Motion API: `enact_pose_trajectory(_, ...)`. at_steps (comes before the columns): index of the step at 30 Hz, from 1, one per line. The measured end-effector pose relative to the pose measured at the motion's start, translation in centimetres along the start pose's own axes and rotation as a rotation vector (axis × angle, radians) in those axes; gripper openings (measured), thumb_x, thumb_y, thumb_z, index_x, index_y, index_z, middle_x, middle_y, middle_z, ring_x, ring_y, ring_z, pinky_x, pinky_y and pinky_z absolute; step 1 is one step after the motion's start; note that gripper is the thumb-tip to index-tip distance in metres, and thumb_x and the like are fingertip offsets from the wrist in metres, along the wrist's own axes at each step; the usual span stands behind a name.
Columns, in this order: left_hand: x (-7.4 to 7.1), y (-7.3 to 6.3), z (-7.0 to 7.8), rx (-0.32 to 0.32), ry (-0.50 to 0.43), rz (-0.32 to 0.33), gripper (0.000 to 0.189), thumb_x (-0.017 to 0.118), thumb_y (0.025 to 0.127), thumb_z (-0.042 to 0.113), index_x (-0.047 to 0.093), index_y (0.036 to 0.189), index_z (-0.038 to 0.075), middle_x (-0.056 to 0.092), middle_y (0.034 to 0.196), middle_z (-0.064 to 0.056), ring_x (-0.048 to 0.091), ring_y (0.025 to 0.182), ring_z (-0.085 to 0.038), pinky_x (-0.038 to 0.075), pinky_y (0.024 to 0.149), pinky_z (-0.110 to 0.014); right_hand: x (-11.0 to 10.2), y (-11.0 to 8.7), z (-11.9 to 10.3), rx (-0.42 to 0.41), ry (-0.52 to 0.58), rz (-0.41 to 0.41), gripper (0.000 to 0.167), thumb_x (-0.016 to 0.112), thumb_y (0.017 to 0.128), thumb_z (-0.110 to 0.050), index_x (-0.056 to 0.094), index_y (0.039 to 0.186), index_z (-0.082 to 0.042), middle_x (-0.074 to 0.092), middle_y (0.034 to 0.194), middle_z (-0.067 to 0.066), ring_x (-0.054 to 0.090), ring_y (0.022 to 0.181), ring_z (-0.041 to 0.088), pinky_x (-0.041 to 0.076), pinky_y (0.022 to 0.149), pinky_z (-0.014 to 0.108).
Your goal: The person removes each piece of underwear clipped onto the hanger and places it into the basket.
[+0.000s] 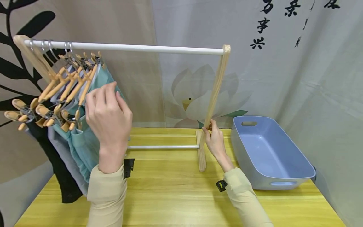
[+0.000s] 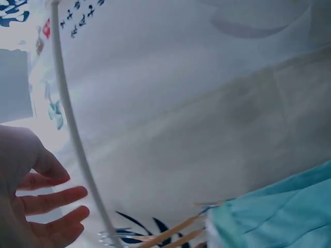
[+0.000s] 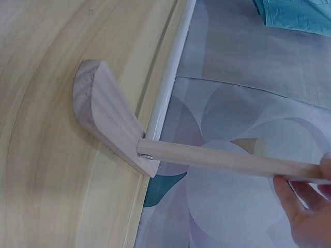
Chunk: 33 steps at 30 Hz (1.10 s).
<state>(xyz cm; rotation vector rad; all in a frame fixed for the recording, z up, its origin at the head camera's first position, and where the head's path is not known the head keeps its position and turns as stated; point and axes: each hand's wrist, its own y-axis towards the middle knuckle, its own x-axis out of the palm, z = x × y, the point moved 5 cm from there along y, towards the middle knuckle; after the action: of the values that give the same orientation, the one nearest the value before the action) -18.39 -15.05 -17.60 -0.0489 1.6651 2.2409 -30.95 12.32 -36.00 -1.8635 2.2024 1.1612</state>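
My left hand (image 1: pixel 106 115) is raised in front of the hung clothes, its fingers loosely bent with nothing between them. In the left wrist view the left hand (image 2: pixel 44 196) appears beside the white top rail (image 2: pixel 77 134) of the rack. Behind it in the head view, teal trousers (image 1: pixel 85 138) hang from wooden clip hangers (image 1: pixel 75 85) bunched at the rail's left end. My right hand (image 1: pixel 216 140) grips the lower part of the rack's right wooden post (image 1: pixel 216 85). The thumb and fingers of that right hand (image 3: pixel 310 212) close around the post in the right wrist view.
Black trousers (image 1: pixel 56 160) and a grey-lilac garment (image 1: pixel 66 157) hang left of the teal ones. On the right of the wooden table (image 1: pixel 170 195) stands a blue plastic basin (image 1: pixel 246 151). A printed curtain (image 1: pixel 136 88) hangs close behind the rack.
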Motion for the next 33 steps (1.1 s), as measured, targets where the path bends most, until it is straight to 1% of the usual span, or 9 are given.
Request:
enact_pose_trajectory(10,-1.1,3.0,0.7,-0.069,0.157,-0.031,0.043,0.028,0.101,0.018,0.062,0.114,-0.005,0.065,0.112,-0.024,0.053,0.099,-0.044,0.044,0.087,-0.051,-0.1,-0.1,-0.2,-0.045,-0.041,0.026,0.033,0.055,0.094,-0.011,0.048,0.122,0.005,0.065,0.106,0.025,0.066,0.102,0.038,0.057,0.077,0.046)
enact_pose_trajectory(13,-1.1,3.7,0.4,-0.126,0.242,-0.086,0.044,0.026,0.099,0.014,0.060,0.118,-0.007,0.063,0.117,-0.027,0.052,0.100,-0.046,0.044,0.088,-0.053,-0.2,-0.2,-0.2,-0.054,-0.050,0.030,0.033,0.055,0.094,-0.012,0.049,0.122,0.005,0.065,0.105,0.025,0.066,0.101,0.038,0.057,0.076,0.046)
enact_pose_trajectory(16,-0.8,4.4,-0.4,-0.252,0.365,-0.232,0.044,0.025,0.098,0.011,0.053,0.126,-0.007,0.058,0.125,-0.028,0.050,0.108,-0.048,0.041,0.095,-0.055,-0.2,-0.2,-0.3,-0.058,-0.050,0.029,0.032,0.055,0.094,-0.012,0.049,0.121,0.005,0.065,0.105,0.025,0.066,0.100,0.037,0.057,0.076,0.045)
enact_pose_trajectory(19,-0.3,4.8,-1.4,-0.384,0.507,-0.458,0.045,0.027,0.097,0.011,0.043,0.135,-0.006,0.050,0.133,-0.031,0.044,0.119,-0.050,0.034,0.103,-0.056,-0.3,-0.3,-0.3,-0.056,-0.042,0.025,0.032,0.055,0.094,-0.011,0.049,0.121,0.005,0.065,0.104,0.024,0.066,0.100,0.037,0.057,0.076,0.045)
enact_pose_trajectory(21,0.0,4.8,-2.1,-0.434,0.584,-0.605,0.049,0.030,0.096,0.013,0.034,0.141,-0.006,0.044,0.137,-0.034,0.039,0.125,-0.051,0.031,0.107,-0.056,-0.3,-0.3,-0.3,-0.054,-0.037,0.022,0.032,0.056,0.094,-0.009,0.049,0.121,0.005,0.065,0.104,0.024,0.066,0.100,0.037,0.057,0.076,0.045)
enact_pose_trajectory(23,0.2,4.8,-2.5,-0.454,0.628,-0.712,0.055,0.035,0.095,0.012,0.025,0.145,-0.006,0.037,0.142,-0.036,0.033,0.131,-0.053,0.028,0.110,-0.056,-0.3,-0.3,-0.3,-0.051,-0.036,0.021,0.032,0.056,0.094,-0.010,0.048,0.122,0.005,0.065,0.104,0.024,0.066,0.101,0.037,0.057,0.077,0.045)
enact_pose_trajectory(25,0.4,4.8,-2.7,-0.452,0.650,-0.774,0.060,0.040,0.093,0.009,0.019,0.146,-0.009,0.033,0.143,-0.037,0.030,0.132,-0.053,0.028,0.111,-0.056,-0.3,-0.3,-0.3,-0.053,-0.036,0.020,0.033,0.055,0.094,-0.010,0.048,0.122,0.006,0.065,0.104,0.024,0.066,0.101,0.037,0.057,0.077,0.045)
enact_pose_trajectory(27,0.5,4.8,-2.7,-0.443,0.668,-0.801,0.061,0.042,0.093,0.006,0.017,0.145,-0.013,0.033,0.143,-0.037,0.030,0.132,-0.053,0.030,0.110,-0.055,-0.4,-0.3,-0.3,-0.057,-0.038,0.020,0.033,0.055,0.094,-0.010,0.048,0.122,0.006,0.065,0.104,0.025,0.066,0.101,0.037,0.057,0.077,0.045)
enact_pose_trajectory(33,0.7,5.3,-2.9,-0.428,0.726,-0.806,0.042,0.033,0.095,0.000,0.039,0.132,-0.019,0.035,0.138,-0.038,0.039,0.122,-0.049,0.041,0.097,-0.050,-0.4,-0.3,-0.3,-0.067,-0.032,0.014,0.033,0.055,0.095,-0.010,0.047,0.123,0.006,0.065,0.104,0.025,0.066,0.101,0.037,0.057,0.076,0.045)
